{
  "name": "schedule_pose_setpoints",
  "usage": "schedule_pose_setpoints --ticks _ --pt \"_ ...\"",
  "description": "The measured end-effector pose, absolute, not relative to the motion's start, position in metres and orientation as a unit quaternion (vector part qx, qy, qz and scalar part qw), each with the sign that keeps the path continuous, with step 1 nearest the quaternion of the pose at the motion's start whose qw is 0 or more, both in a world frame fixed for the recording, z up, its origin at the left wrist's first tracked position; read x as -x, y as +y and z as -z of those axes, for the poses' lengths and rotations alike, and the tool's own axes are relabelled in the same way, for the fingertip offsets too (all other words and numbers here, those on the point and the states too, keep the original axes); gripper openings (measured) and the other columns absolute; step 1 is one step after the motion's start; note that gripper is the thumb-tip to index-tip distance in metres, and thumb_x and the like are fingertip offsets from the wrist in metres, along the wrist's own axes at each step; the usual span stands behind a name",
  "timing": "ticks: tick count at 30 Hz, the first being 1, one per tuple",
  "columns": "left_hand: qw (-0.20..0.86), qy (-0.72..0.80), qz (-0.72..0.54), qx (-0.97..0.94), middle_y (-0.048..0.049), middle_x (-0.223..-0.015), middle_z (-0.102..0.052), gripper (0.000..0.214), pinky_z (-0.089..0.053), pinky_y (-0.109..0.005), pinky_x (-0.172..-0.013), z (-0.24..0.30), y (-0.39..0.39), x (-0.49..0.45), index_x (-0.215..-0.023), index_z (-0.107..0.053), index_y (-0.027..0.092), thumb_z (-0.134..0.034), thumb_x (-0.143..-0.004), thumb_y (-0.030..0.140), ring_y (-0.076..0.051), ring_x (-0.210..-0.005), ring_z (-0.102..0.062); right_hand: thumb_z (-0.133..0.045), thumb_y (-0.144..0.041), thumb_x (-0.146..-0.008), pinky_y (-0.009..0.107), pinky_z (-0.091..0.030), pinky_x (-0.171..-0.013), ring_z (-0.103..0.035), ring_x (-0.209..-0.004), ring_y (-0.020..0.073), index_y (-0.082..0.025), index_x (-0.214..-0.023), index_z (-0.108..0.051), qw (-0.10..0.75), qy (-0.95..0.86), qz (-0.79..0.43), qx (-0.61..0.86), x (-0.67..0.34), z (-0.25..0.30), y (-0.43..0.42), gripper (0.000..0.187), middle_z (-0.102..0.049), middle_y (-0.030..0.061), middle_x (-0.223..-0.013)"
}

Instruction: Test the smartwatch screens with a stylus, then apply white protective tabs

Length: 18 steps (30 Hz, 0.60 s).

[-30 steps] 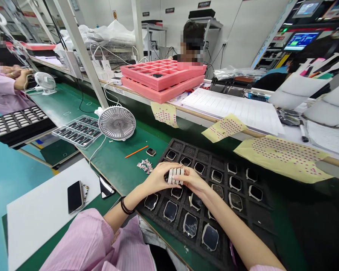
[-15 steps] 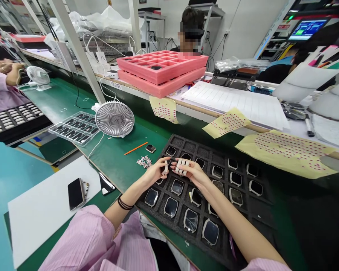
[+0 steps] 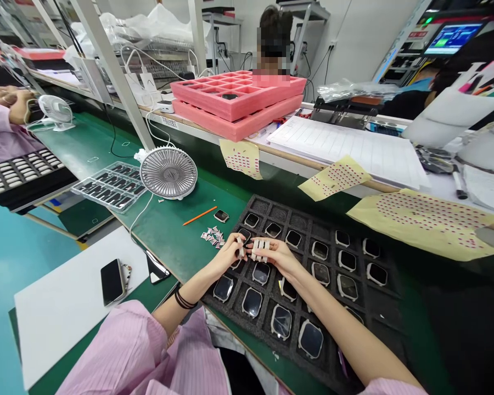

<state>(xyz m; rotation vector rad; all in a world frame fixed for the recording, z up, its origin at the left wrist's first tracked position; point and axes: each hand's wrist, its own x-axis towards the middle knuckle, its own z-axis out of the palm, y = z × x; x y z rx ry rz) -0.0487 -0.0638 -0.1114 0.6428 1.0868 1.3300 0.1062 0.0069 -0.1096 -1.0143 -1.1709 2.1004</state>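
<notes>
From where I sit watching this feed, the far left shows a co-worker's hands [image 3: 14, 101] together above the bench, in a pink sleeve [image 3: 4, 134]. Nearer them lies a black tray of pale oval pieces [image 3: 22, 178], then a clear tray of dark parts [image 3: 109, 187], just beside a white desk fan [image 3: 168, 173].

At the near left, a smartphone [image 3: 112, 281] lies on a white board [image 3: 61, 312]. On the green bench mat [image 3: 164, 230] are an orange stick [image 3: 200, 215], a lone smartwatch [image 3: 221, 216] and a small pile of pale pieces [image 3: 213, 237].

My operator's left hand [image 3: 226, 258] is curled, its fingers [image 3: 241, 247] around a small white strip, though I cannot tell whether they pinch it. The right hand [image 3: 275, 259] reaches toward it, fingers [image 3: 260, 250] loosely together and banded in white, with nothing clearly pinched. Both hover over the far-left part of a black foam tray [image 3: 374, 323], whose cells hold rows of smartwatches [image 3: 252, 302].

Farther back stand stacked pink foam trays [image 3: 239, 99]. To the right lie a ruled paper sheet [image 3: 348, 145] and a yellow sheet dotted with red [image 3: 426, 225].
</notes>
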Motion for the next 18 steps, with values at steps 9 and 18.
schedule_pose_setpoints --ticks 9,18 --pt "0.601 0.465 -0.570 -0.313 0.0077 -0.065 -0.049 0.016 -0.040 -0.022 -0.056 0.1207 -0.0646 0.0503 -0.093 -0.048 0.020 -0.051 -0.077 0.020 -0.008 -0.056 -0.049 -0.094 -0.028 -0.039 0.041 -0.057 -0.079 -0.075 -0.078 0.0277 -0.017 -0.088 -0.076 0.253 -0.446 -0.769 0.381 -0.1052 0.1076 0.0066 0.053 -0.078 0.0070 -0.083" --pt "0.594 0.460 -0.566 -0.338 0.0081 -0.064 -0.048 0.016 -0.041 -0.022 -0.057 0.1223 -0.0656 0.0515 -0.094 -0.048 0.020 -0.051 -0.079 0.021 -0.009 -0.055 -0.048 -0.094 -0.030 -0.037 0.040 -0.056 -0.078 -0.074 -0.077 0.0263 -0.018 -0.088 -0.076 0.249 -0.457 -0.762 0.386 -0.1038 0.1076 0.0068 0.055 -0.078 0.0069 -0.083"
